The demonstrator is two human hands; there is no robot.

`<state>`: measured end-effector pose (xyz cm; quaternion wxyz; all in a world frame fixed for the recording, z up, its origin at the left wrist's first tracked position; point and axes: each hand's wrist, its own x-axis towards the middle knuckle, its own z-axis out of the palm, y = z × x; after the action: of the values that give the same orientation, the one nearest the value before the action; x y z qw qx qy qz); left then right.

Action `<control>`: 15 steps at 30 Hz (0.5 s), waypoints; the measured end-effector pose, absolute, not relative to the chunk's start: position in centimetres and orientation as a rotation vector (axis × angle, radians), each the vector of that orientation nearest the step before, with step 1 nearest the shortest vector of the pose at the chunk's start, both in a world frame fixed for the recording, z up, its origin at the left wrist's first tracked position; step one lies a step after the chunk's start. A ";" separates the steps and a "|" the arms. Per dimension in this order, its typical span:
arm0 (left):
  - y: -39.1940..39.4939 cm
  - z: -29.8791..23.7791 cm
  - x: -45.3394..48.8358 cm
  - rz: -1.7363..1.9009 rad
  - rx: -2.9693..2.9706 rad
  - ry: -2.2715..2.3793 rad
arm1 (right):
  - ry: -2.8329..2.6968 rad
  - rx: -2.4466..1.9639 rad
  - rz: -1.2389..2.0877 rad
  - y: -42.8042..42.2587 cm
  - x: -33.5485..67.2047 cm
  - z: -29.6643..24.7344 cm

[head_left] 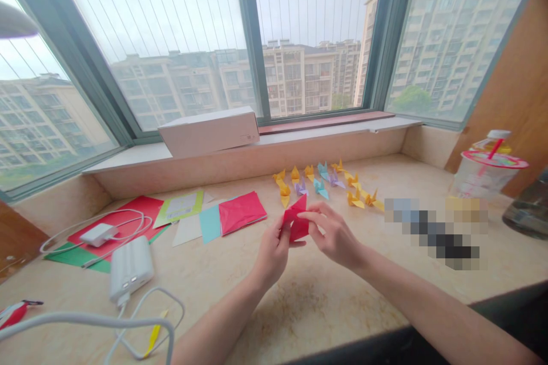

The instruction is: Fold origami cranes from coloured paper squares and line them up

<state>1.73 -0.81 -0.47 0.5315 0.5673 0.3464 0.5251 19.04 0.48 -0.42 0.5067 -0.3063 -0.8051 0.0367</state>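
Between my hands, above the stone counter (299, 291), is a partly folded piece of red origami paper (298, 229) with a pointed tip upward. My left hand (276, 245) grips its left side, thumb on the near face. The fingers of my right hand (329, 231) pinch its upper right part. Just beyond stand several small folded paper cranes: a yellow crane (355, 199), a blue crane (321, 189) and a purple crane (301, 187) are among them. Left of my hands lies a stack of red paper sheets (242, 213).
A power bank (131, 267) with a white cable (177, 319) and a charger (98, 234) lie left, near green paper (81, 256). A white box (209, 132) sits on the sill. At right stand a plastic cup (482, 177) with a straw and a dark glass container (528, 208).
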 end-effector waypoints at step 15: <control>-0.9 -1.0 1.6 1.237 1.466 0.811 | -1.710 -0.914 0.103 0.4 18.9 0.0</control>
<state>1.58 -0.95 -1.00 0.5051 0.6075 0.3361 0.5128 18.91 0.38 -0.05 0.5646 -0.3884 -0.7269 0.0440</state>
